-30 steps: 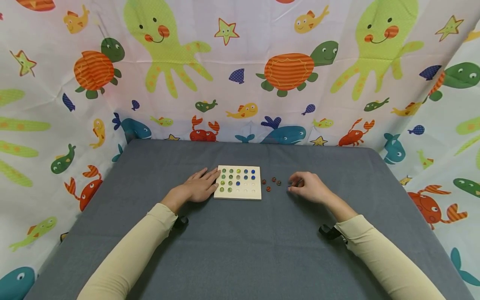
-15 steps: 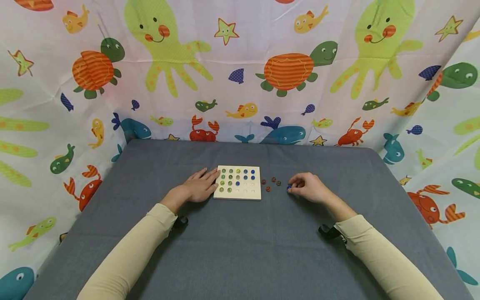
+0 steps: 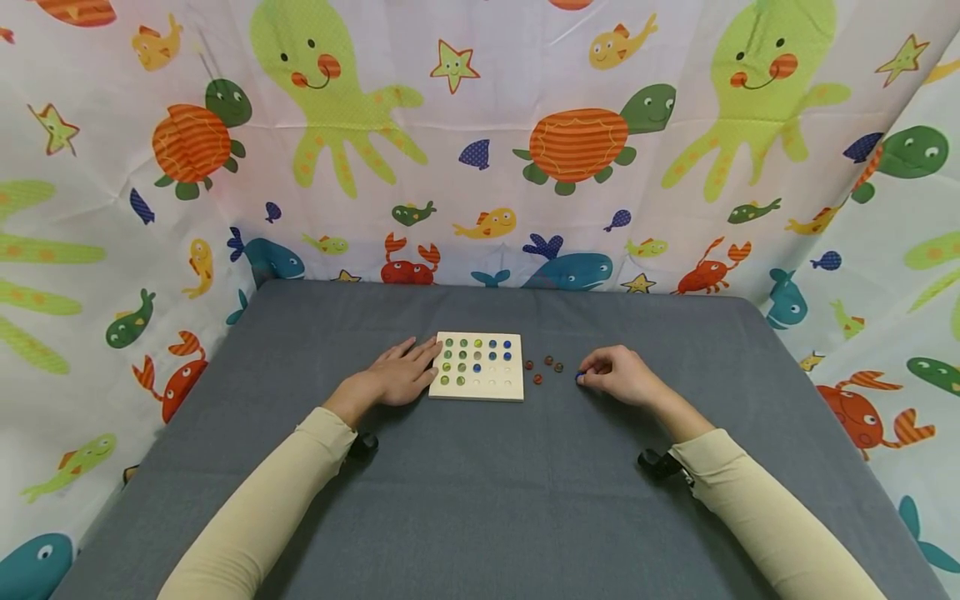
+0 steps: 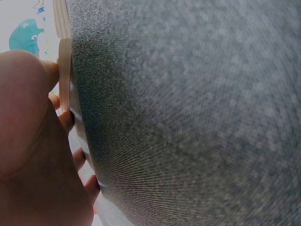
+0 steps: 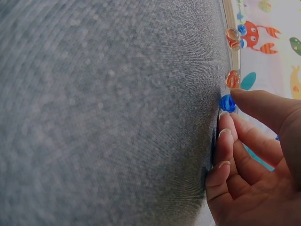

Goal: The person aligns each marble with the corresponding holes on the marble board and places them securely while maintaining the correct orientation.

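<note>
Head view: with left hand (image 3: 393, 377) straight-fingered, gripping nothing, touching the board (image 3: 485, 393) at its nine o'clock; with right hand (image 3: 618, 375), at three o'clock, pinching a blue marble (image 3: 580, 378). Could scatter the orange-brown marbles (image 3: 537, 379) in between by crossing too low.

Left wrist view: touching the board's edge without grasping; could let it slide if bumped.

Right wrist view: holding the blue marble by the tips alone; could lose so smooth a ball to an uneven squeeze.

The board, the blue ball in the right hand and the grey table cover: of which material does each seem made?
Board: probably wood, pale and matte; streaks like grain run along its edge in the left wrist view.
Blue ball: glossy, likely glass, perhaps clear plastic; it looks translucent with swirls inside.
Grey table cover: apparently matte woven cloth; fine weave shows.
</note>
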Available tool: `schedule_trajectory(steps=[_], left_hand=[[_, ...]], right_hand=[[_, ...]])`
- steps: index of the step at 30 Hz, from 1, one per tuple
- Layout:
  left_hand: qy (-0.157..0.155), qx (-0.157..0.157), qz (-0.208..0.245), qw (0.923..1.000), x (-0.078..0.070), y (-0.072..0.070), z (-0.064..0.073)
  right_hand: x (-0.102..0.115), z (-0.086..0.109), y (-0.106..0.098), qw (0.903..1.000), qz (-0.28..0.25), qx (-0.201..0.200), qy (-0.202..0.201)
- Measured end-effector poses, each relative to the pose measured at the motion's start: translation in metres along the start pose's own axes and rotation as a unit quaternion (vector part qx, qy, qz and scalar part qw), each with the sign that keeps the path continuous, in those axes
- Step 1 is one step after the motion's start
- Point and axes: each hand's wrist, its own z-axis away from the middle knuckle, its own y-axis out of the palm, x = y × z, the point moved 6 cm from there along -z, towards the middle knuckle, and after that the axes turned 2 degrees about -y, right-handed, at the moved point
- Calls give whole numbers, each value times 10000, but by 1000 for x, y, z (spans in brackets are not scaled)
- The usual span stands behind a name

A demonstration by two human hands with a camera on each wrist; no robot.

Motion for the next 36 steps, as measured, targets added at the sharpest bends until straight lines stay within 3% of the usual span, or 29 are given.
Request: schedule_trajectory(steps=[18,25,33,36], left_hand=[[39,-19,-8,10000,-4,-3,2],[-21,102,-29,9999,0,1,-1],[156,-75,141,9998,11,7,-11],[96,-61,84,9999,8,5,-9]], right_hand=[[-2,-1,0,9999,118,-75,-15],[-1,-1,-1,9999,-81,-98,75],[0,-1,-4,9995,-280,-22,171],[-1,-1,-5,9993,-341,34,138]])
